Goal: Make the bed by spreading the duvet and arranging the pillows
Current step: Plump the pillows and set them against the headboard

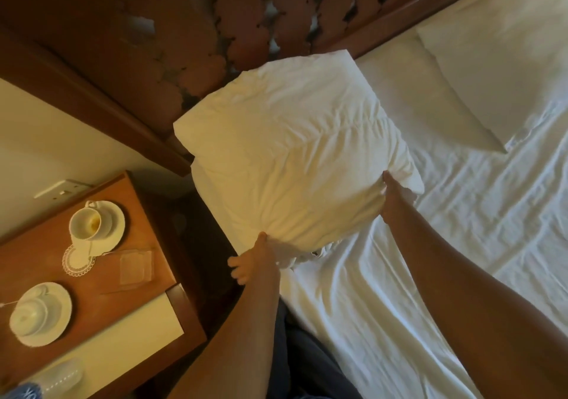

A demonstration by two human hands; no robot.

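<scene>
Held pillow by its near edge in both hands, at the left head corner of the bed. Clasped the near-left corner with left hand, thumb pressed on top, other fingers curled beside bunched cloth. Clasped the near-right corner with right hand, thumb on top, fingers hidden under the cloth. Overlapped headboard at the far corner and overhung the gap beside nightstand; could not tell whether resting on sheet or raised clear of it. Showed second pillow flat on the creased sheet farther right, close to the headboard, apart from the held one. Showed on the nightstand a cup, brown-stained inside, on saucer, the saucer's edge over doily; clear coaster just beside the doily; second cup, seemingly upturned, on second saucer; white card along the near edge. Showed socket on the wall behind.
</scene>
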